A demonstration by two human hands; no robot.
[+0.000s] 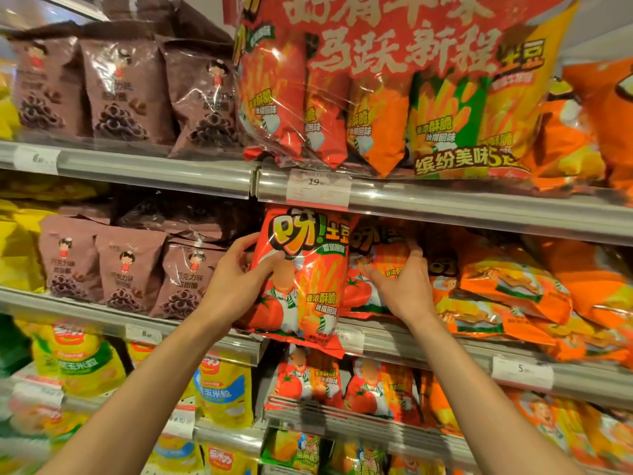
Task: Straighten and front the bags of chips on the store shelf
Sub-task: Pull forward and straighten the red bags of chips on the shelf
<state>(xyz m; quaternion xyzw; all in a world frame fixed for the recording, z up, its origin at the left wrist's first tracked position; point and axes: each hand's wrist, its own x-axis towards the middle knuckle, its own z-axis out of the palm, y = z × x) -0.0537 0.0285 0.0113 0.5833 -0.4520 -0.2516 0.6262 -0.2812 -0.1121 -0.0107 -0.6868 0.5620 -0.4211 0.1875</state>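
Gripping the left side of an upright glossy red tomato-flavour chip bag (pixel 301 272), the left hand (pixel 236 279) has its thumb curled across the bag's front and its fingers wrapped round the side. This bag stands at the front edge of the middle grey metal shelf (pixel 428 347), its bottom seam overhanging the shelf's price rail. The right hand (pixel 400 286) lies with fingers nearly straight and slightly spread, pressing flat on a second red chip bag (pixel 373 269) leaning just behind and right of the first. Both forearms rise from the lower frame corners towards the shelf. Orange chip bags (pixel 513 289) lie tumbled toward the shelf's right end. The left fingertips are hidden behind the held bag; print on the white price tags (pixel 318 188) is mostly illegible.
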